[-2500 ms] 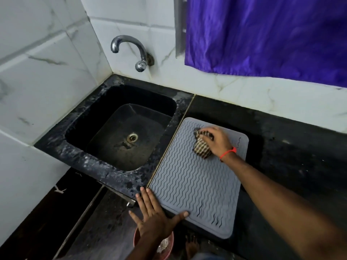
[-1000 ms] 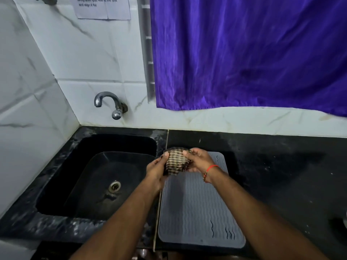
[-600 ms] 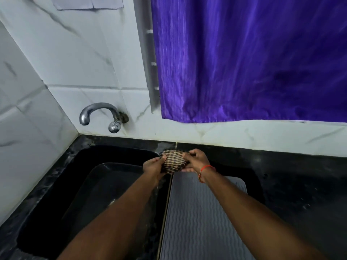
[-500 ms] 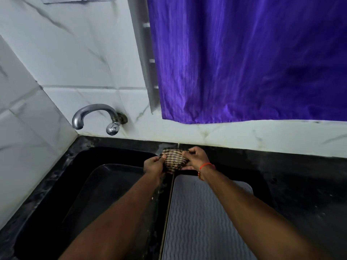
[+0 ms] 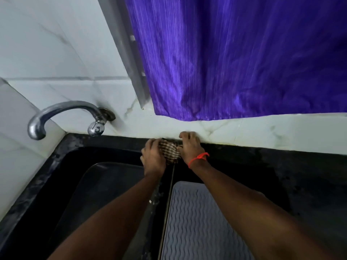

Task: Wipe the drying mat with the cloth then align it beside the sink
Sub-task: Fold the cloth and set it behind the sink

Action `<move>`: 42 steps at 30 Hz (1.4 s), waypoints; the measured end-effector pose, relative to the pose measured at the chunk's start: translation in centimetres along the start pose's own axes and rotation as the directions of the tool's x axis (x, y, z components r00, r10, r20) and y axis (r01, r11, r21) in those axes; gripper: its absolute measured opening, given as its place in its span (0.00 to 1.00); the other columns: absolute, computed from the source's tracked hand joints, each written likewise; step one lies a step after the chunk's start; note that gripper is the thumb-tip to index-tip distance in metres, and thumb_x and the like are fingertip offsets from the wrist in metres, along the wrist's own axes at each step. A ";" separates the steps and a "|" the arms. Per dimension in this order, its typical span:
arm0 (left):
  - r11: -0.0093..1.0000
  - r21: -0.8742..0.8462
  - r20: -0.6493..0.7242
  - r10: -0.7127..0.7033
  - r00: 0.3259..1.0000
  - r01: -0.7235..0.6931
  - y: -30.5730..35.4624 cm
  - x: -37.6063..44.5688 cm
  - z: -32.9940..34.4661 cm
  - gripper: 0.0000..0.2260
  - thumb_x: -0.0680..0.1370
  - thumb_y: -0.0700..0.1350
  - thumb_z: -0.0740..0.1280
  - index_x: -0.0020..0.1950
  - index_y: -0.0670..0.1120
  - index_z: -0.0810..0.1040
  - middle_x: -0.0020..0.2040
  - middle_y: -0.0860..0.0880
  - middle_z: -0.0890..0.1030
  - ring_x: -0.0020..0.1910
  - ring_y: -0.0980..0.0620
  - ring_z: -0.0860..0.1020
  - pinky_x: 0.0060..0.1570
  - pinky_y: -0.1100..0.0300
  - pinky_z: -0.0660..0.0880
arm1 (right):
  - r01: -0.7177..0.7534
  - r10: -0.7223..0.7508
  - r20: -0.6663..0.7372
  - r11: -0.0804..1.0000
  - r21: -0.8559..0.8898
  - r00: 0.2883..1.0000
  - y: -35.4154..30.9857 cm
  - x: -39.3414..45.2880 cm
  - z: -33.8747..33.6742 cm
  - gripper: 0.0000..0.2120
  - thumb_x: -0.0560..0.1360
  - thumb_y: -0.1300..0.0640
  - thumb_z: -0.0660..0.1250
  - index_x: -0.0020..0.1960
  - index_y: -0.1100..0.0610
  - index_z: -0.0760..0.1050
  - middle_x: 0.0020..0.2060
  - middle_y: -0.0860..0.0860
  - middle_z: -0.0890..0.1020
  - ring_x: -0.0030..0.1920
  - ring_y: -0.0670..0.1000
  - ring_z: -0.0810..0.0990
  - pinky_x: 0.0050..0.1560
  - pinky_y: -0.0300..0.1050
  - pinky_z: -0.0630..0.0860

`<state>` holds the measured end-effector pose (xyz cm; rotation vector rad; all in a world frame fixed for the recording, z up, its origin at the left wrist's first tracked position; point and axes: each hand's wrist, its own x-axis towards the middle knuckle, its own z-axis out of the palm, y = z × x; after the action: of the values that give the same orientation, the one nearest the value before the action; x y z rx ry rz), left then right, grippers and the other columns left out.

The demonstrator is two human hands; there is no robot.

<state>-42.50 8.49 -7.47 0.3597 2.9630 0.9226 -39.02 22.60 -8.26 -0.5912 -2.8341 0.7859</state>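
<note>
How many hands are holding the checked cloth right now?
2: the left hand grips the cloth on its sink side, the right hand on its counter side, by the back wall.

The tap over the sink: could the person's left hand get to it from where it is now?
Probably yes. The left hand is busy gripping the cloth together with the right hand, but nothing stands between it and the tap; it would have to let go first.
</note>
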 end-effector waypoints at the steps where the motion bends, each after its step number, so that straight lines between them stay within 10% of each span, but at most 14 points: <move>1: 0.993 0.074 0.009 0.095 0.995 -0.095 -0.1 -0.7 0.1 0.23 0.79 0.37 0.62 0.75 0.49 0.71 0.77 0.46 0.65 0.68 0.39 0.67 0.66 0.44 0.65 | 0.076 -0.077 -0.042 0.997 -0.033 0.996 -0.2 -0.2 0.3 0.14 0.77 0.58 0.63 0.62 0.58 0.70 0.60 0.59 0.70 0.61 0.61 0.71 0.54 0.57 0.76; 6: 0.906 0.349 0.240 0.160 0.958 -0.239 -1.4 -2.0 1.5 0.29 0.84 0.50 0.56 0.83 0.49 0.51 0.84 0.50 0.49 0.78 0.44 0.56 0.70 0.47 0.62 | 0.364 -0.360 0.054 0.915 -0.173 0.931 0.5 -1.5 1.9 0.16 0.79 0.57 0.56 0.64 0.59 0.74 0.62 0.58 0.74 0.62 0.61 0.73 0.64 0.55 0.69; 13: 0.879 0.425 0.425 0.020 0.905 -0.219 -1.6 -0.5 2.1 0.32 0.85 0.52 0.53 0.83 0.49 0.38 0.82 0.54 0.36 0.80 0.39 0.35 0.75 0.34 0.46 | 0.200 -0.161 0.201 0.961 -0.191 0.966 1.1 -3.2 4.8 0.28 0.82 0.50 0.51 0.79 0.51 0.48 0.79 0.48 0.49 0.78 0.51 0.48 0.75 0.62 0.49; 19: 0.885 0.427 0.462 -0.037 0.886 -0.185 -0.6 -0.7 -0.9 0.32 0.85 0.52 0.54 0.83 0.55 0.39 0.82 0.53 0.36 0.79 0.36 0.32 0.72 0.28 0.43 | 0.208 -0.173 0.295 0.974 -0.092 0.940 0.1 -2.8 1.1 0.27 0.80 0.56 0.54 0.78 0.55 0.54 0.79 0.51 0.52 0.78 0.53 0.53 0.75 0.60 0.54; 26: 0.936 0.272 0.290 0.140 0.947 -0.222 -2.3 -9.1 -4.9 0.28 0.85 0.51 0.55 0.83 0.54 0.46 0.82 0.56 0.37 0.81 0.44 0.42 0.73 0.31 0.52 | 0.161 -0.161 0.144 0.987 0.012 0.976 1.8 -13.1 -0.7 0.24 0.81 0.58 0.56 0.76 0.57 0.60 0.77 0.56 0.57 0.76 0.56 0.59 0.75 0.48 0.57; 34: 0.989 0.050 0.316 0.115 0.942 -0.138 -5.1 -20.9 -8.1 0.14 0.83 0.48 0.60 0.69 0.52 0.73 0.67 0.47 0.74 0.67 0.45 0.70 0.64 0.48 0.66 | -0.068 0.071 -0.031 0.994 0.087 0.997 1.6 -29.0 -3.3 0.22 0.76 0.67 0.59 0.70 0.58 0.71 0.67 0.57 0.72 0.67 0.57 0.70 0.71 0.47 0.64; 38: 0.994 -0.058 0.345 0.108 0.932 -0.094 -8.2 -26.6 -8.5 0.06 0.81 0.44 0.63 0.51 0.54 0.78 0.59 0.47 0.78 0.60 0.44 0.76 0.54 0.58 0.67 | -0.140 0.135 -0.074 0.988 -0.068 0.988 1.8 -35.9 -4.1 0.21 0.75 0.66 0.60 0.66 0.56 0.74 0.62 0.54 0.76 0.63 0.57 0.73 0.65 0.46 0.65; 42: 0.986 -0.031 0.377 0.161 0.912 -0.161 -11.1 -30.8 -8.9 0.05 0.80 0.46 0.64 0.53 0.50 0.79 0.58 0.47 0.79 0.57 0.44 0.78 0.57 0.55 0.73 | -0.159 0.153 -0.050 0.973 -0.170 0.987 1.1 -41.5 -3.6 0.19 0.77 0.60 0.60 0.67 0.51 0.74 0.62 0.50 0.75 0.64 0.54 0.70 0.66 0.46 0.64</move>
<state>-15.61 -12.19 -7.93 0.7045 2.6072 0.7601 0.09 8.24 -7.03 -0.8536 -2.8675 0.5467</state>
